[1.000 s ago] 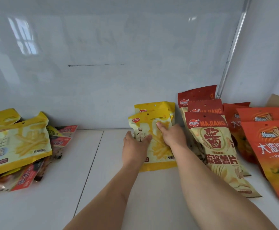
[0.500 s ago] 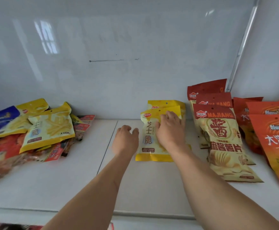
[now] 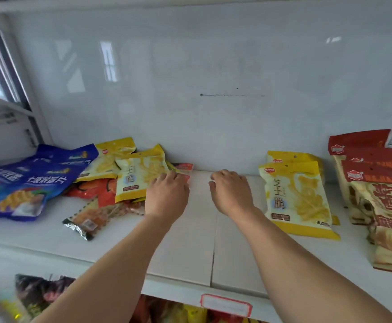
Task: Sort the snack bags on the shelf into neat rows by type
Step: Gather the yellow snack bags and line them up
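Roughly halfway I'd say: right of the shelf seam [image 3: 213, 229], yellow bags [image 3: 300, 197] and red bags [image 3: 377, 183] are rowed up, left pile [image 3: 57, 180] still jumbled. Left hand [image 3: 167, 197] touches a yellow bag [image 3: 141, 176] there, fingers loosely out; right hand [image 3: 231, 194] hangs relaxed, holding nothing

Head camera faces the shelf [image 3: 190, 252] close, angled down

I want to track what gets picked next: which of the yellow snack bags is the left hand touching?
The yellow bag on top of the mixed pile; the left hand rests its fingers on its right edge. The two stacked yellow bags at right lie untouched.
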The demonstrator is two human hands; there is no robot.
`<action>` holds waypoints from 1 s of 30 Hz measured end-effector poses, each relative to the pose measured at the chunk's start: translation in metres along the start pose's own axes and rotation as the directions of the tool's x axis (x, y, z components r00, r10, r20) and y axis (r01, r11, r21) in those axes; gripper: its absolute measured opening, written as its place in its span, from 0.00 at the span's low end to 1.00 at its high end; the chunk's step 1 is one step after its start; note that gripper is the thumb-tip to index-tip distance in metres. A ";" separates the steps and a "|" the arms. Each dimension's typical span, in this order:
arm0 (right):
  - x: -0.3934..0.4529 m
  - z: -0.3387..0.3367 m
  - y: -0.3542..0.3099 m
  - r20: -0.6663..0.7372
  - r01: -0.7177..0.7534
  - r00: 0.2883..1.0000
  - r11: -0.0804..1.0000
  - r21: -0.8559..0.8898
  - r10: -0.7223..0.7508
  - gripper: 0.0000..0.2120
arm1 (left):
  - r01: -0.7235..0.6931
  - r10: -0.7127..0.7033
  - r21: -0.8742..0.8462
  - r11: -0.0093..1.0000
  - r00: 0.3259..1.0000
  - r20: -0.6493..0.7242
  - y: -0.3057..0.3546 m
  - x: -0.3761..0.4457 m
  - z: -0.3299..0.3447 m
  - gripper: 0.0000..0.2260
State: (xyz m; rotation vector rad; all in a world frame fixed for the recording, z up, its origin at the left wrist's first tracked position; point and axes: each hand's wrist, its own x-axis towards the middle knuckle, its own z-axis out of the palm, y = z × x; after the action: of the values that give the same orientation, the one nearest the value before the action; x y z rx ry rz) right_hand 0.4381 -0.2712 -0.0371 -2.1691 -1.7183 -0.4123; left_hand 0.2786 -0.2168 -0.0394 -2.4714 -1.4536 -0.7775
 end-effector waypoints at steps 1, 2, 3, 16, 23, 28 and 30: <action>0.004 0.002 -0.015 0.010 -0.001 1.000 1.000 0.013 0.001 0.15 | -0.004 0.004 0.007 1.000 1.000 -0.002 -0.014 0.000 -0.002 0.12; 0.008 0.005 -0.030 0.023 -0.004 1.000 1.000 0.027 0.003 0.15 | -0.008 0.008 0.013 1.000 1.000 -0.006 -0.028 0.001 -0.004 0.11; 0.013 0.006 -0.045 0.035 -0.009 0.999 0.999 0.036 0.007 0.14 | -0.015 0.015 0.015 1.000 1.000 -0.010 -0.042 0.001 -0.006 0.11; 0.069 0.034 -0.148 0.181 -0.247 0.964 0.908 0.337 0.195 0.23 | 0.210 -0.222 -0.206 0.956 0.974 -0.038 -0.150 0.033 -0.010 0.16; 0.104 0.061 -0.153 0.270 -0.412 0.902 0.859 0.303 0.338 0.34 | 0.480 -0.505 -0.417 0.771 0.861 0.057 -0.194 0.075 0.002 0.25; 0.111 0.074 -0.157 0.280 -0.455 0.882 0.839 0.298 0.379 0.39 | 0.584 -0.552 -0.378 0.718 0.809 0.202 -0.227 0.100 0.014 0.30; 0.112 0.077 -0.158 0.304 -0.492 0.863 0.809 0.320 0.404 0.41 | 0.642 -0.574 -0.326 0.694 0.767 0.288 -0.236 0.107 0.019 0.31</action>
State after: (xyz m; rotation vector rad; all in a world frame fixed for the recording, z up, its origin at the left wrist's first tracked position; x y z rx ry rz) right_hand 0.3103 -0.1066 -0.0446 -2.2730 -1.1746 0.2894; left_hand 0.1255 -0.0071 -0.0270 -2.3427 -2.4792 -1.1043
